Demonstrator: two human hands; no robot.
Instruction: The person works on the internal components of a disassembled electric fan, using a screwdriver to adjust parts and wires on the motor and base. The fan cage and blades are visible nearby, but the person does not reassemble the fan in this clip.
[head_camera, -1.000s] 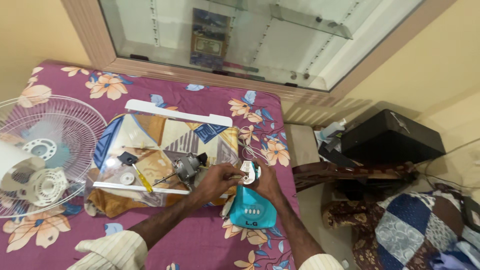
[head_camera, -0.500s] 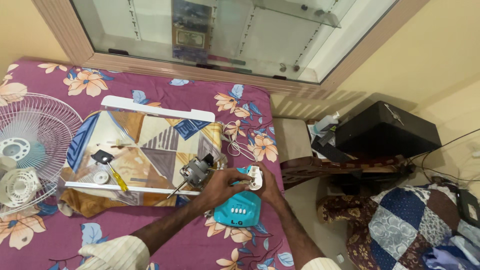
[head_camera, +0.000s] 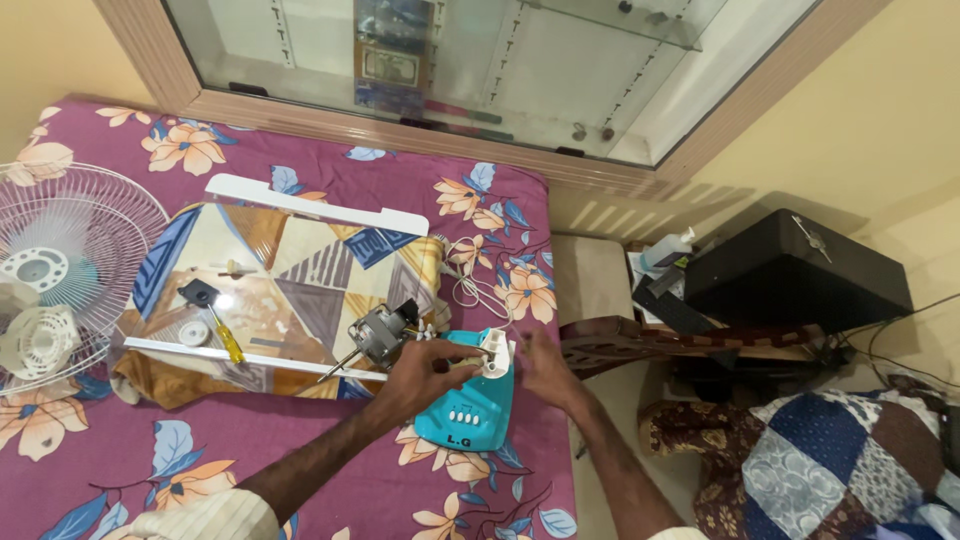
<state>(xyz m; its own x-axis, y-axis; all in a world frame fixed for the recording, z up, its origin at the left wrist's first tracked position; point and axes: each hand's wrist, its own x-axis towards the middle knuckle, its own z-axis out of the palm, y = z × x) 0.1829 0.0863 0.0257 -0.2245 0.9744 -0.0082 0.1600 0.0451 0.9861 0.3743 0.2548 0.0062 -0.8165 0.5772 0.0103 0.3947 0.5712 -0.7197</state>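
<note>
1. Near the right edge of the bed with its purple floral sheet (head_camera: 300, 440), both hands meet over a teal plastic fan base with a row of white buttons (head_camera: 468, 412).
2. Left hand (head_camera: 425, 378) is curled on the base's top, fingers closed around its small white fitting (head_camera: 495, 356).
3. Right hand (head_camera: 545, 368) is blurred; its fingers appear loosely spread just beside the white fitting, and whether they grip anything cannot be told.
4. Compared with half a second ago, the two hands sit on the same spot of the teal base, yet the right one has drawn slightly away from the fitting, leaving the left to steady it alone.
5. Just left of the base lies a grey metal fan motor with a protruding shaft (head_camera: 378, 337), resting on the edge of a patterned board with white rails (head_camera: 280, 270).
6. A yellow-handled screwdriver (head_camera: 228, 342) and a small black cap (head_camera: 198, 293) lie on that board, well apart from the hands.
7. A white wire fan guard (head_camera: 80, 250) rests at the far left.
</note>
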